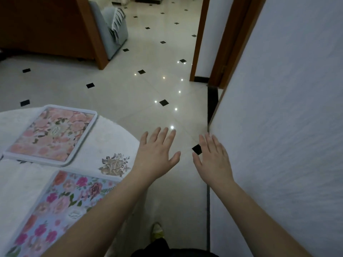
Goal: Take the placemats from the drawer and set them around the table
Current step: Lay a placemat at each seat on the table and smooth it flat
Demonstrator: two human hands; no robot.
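Head view: left hand (157,154) and right hand (213,160) both spread flat, grasping nothing, over tiled floor (148,89); pink floral placemat (52,134) at 9 o'clock and blue floral placemat (61,206) at 7 o'clock lie flat on the round table (118,141), just apart. Risk: blue mat sits close to the table rim under the left forearm, so a sweep could drag it off; wall (278,127) crowds the right at 3 o'clock, open floor at 12.

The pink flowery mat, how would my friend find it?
Look at the round white table at the left. Two mats lie on it; the pink mat is the farther one. It is all pale pink with a white rim, while the nearer mat is blue with bright flowers.
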